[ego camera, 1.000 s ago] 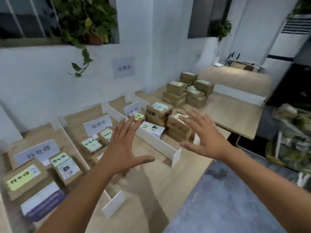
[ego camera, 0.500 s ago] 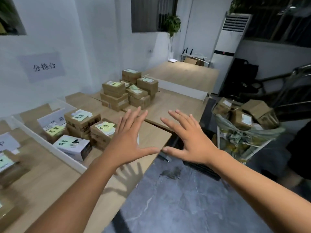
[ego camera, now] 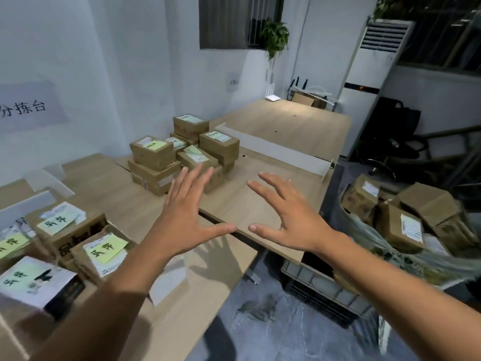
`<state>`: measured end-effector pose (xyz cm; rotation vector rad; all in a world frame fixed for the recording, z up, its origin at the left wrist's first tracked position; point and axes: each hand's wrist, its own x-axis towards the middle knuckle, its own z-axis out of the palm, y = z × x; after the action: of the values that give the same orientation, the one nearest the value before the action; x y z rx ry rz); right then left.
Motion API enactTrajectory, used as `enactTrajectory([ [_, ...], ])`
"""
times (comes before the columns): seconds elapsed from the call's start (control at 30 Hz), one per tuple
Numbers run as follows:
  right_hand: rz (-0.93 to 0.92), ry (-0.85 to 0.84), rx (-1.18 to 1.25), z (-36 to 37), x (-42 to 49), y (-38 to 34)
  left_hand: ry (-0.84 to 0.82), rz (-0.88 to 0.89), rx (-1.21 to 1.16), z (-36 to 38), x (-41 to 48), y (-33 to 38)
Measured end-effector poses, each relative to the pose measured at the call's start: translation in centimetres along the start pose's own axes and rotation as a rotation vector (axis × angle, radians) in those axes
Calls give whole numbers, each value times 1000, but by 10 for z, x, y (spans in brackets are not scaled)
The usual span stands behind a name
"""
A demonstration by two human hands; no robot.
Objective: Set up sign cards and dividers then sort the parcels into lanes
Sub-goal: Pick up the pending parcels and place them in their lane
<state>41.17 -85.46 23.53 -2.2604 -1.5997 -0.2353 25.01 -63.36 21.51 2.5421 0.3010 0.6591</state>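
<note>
Wooden counter (ego camera: 273, 204) against a white wall, both hands empty above it.
Far left sit note-tagged parcels (ego camera: 104, 251); the unsorted stack of cardboard parcels (ego camera: 153, 155) lies just beyond the left hand (ego camera: 187, 217), whose grip is spread apart, as is the right hand (ego camera: 291, 225). These boxes look stiff, fairly light and tape-slick, so they are probably best clasped on opposite side faces. A heap of parcels (ego camera: 400, 227) waits at right, well apart from either grip.

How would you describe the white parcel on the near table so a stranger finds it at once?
Look at the near table, at its left end where labelled parcels crowd together. The white parcel lies nearest the camera; its neighbours are brown cardboard, and it alone is white with a black drawing.
</note>
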Motion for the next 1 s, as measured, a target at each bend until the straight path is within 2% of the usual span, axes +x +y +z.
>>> enactTrajectory([
  [0.23, -34, -12, -16, 17, 118, 120, 18, -78, -30, 48, 134, -53],
  [0.5, -54, 3, 101, 55, 213, 245, 20, -165, 16, 109, 250, -90],
  [0.83, -179, -198, 204, 116, 339, 425, 110, -529, -40, 215, 380, -117],
  [1.0, -193, -253, 321, 148, 408, 482, 142, -677, -64, 245, 428, -142],
])
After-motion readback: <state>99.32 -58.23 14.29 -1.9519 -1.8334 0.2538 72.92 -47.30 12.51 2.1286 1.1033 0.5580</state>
